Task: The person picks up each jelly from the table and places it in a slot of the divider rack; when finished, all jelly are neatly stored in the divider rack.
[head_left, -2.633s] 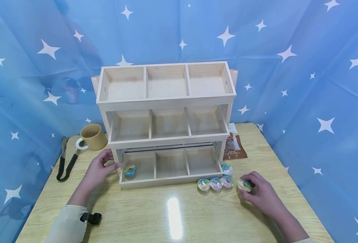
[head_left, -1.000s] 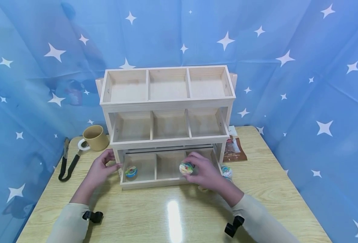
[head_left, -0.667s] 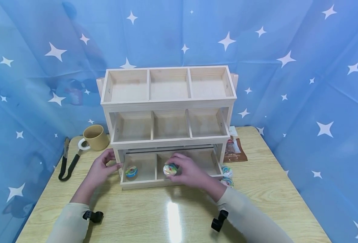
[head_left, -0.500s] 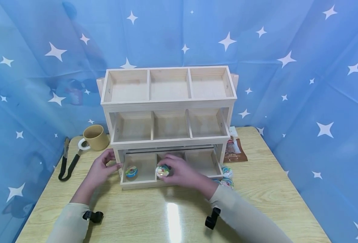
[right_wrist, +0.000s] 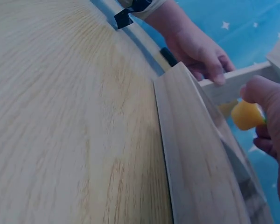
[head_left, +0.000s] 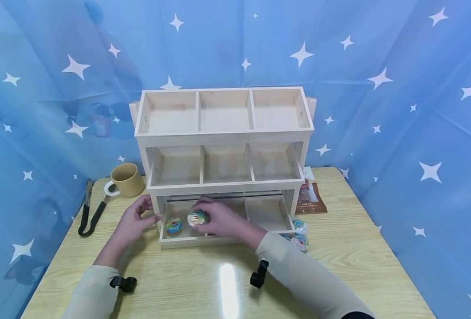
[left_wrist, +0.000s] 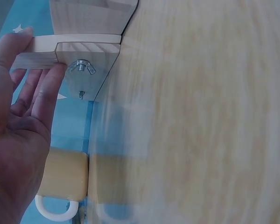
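- Smooth pale-wood rack [head_left: 224, 138], three tiers of rectangular trays, on a glossy wood-grain counter [head_left: 179, 279].
- Right hand [head_left: 219, 219]: thumb and fingers pinch a small round yellow-orange cup [head_left: 196, 217] with a shiny lid, in or just above the bottom-left compartment.
- Left hand [head_left: 133, 221]: clamped on the rack's left side.
- One round blue cup [head_left: 174, 225] in that compartment; three lidded cups [head_left: 300, 242] show near right.

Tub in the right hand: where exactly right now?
In the head view, the held tub is pinched in the right hand, over the left compartment of the lowest tray, just right of another tub.
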A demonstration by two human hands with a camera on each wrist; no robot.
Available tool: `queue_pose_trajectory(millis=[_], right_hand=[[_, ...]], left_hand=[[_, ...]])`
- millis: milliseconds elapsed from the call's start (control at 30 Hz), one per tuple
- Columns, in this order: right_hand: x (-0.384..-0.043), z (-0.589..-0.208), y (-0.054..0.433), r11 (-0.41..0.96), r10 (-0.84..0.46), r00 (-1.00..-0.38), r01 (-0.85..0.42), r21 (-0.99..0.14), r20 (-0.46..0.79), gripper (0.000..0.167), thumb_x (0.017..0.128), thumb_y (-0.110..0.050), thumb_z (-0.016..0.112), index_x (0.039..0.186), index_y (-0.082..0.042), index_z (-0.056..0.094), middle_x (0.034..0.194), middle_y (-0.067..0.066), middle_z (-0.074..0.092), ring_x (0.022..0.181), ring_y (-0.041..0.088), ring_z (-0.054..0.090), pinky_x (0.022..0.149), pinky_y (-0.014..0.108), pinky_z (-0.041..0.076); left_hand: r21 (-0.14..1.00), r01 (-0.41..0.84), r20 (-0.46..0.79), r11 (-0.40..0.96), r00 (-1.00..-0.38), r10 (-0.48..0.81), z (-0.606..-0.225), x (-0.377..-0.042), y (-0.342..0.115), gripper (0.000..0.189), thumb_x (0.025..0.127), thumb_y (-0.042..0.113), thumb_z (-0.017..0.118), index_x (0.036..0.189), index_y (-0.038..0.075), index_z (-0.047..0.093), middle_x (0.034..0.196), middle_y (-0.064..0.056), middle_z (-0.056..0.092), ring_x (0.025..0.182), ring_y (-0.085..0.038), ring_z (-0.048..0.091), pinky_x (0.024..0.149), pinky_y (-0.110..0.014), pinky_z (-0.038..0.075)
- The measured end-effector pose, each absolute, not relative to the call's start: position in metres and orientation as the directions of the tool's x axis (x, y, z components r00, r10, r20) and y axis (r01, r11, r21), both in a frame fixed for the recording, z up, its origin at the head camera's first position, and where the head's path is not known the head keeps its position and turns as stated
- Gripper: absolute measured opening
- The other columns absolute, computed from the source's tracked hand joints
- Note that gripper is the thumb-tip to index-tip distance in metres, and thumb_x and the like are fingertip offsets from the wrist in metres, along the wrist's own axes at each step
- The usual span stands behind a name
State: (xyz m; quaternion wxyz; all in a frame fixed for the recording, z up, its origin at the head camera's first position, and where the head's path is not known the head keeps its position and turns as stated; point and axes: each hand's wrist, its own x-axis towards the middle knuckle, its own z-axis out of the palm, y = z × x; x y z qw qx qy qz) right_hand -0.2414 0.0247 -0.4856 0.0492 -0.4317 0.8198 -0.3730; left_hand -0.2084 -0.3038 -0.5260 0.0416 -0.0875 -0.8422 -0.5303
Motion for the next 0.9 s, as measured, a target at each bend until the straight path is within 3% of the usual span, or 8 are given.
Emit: queue_pose_trajectory(millis=[133, 400, 700, 900], right_hand=[[-0.245, -0.489, 0.018, 0.354, -0.761, -0.616, -0.658, -0.664, 0.204, 0.047, 0.098, -0.023, 0.086, 0.140, -0.007, 0.073, 0.131, 0.000, 0.066, 0.106, 0.013, 0.066, 0.087, 0.020, 0.057], [-0.253, -0.496, 0.009, 0.354, -0.801, -0.578, -0.668, -0.654, 0.157, 0.050, 0.101, -0.021, 0.083, 0.146, -0.004, 0.069, 0.131, 0.000, 0.065, 0.109, 0.006, 0.063, 0.093, 0.019, 0.055], [-0.257, -0.499, 0.004, 0.418, -0.820, -0.565, -0.704, -0.574, 0.096, 0.055, 0.100, -0.027, 0.084, 0.148, -0.006, 0.069, 0.138, 0.002, 0.065, 0.119, 0.009, 0.061, 0.104, 0.020, 0.050], [-0.260, -0.503, 0.001, 0.444, -0.824, -0.559, -0.733, -0.516, 0.086, 0.053, 0.099, -0.030, 0.085, 0.145, -0.007, 0.071, 0.133, 0.000, 0.066, 0.118, 0.010, 0.060, 0.105, 0.020, 0.048]], left_hand=[[0.886, 0.190, 0.161, 0.424, -0.982, 0.102, -0.526, -0.208, -0.303, 0.053, 0.100, 0.012, 0.084, 0.147, 0.005, 0.061, 0.127, -0.015, 0.073, 0.115, -0.013, 0.066, 0.102, -0.033, 0.050], [0.885, 0.202, 0.173, 0.420, -0.979, 0.105, -0.528, -0.209, -0.304, 0.051, 0.100, 0.010, 0.084, 0.146, 0.005, 0.062, 0.122, -0.016, 0.074, 0.112, -0.015, 0.068, 0.098, -0.033, 0.053], [0.892, 0.193, 0.164, 0.409, -0.981, 0.106, -0.528, -0.210, -0.304, 0.055, 0.100, 0.011, 0.084, 0.149, 0.004, 0.060, 0.129, -0.018, 0.074, 0.114, -0.010, 0.066, 0.109, -0.053, 0.044], [0.897, 0.184, 0.154, 0.403, -0.982, 0.105, -0.526, -0.209, -0.304, 0.056, 0.100, 0.010, 0.084, 0.150, 0.002, 0.059, 0.131, -0.019, 0.073, 0.116, -0.008, 0.065, 0.113, -0.057, 0.040]])
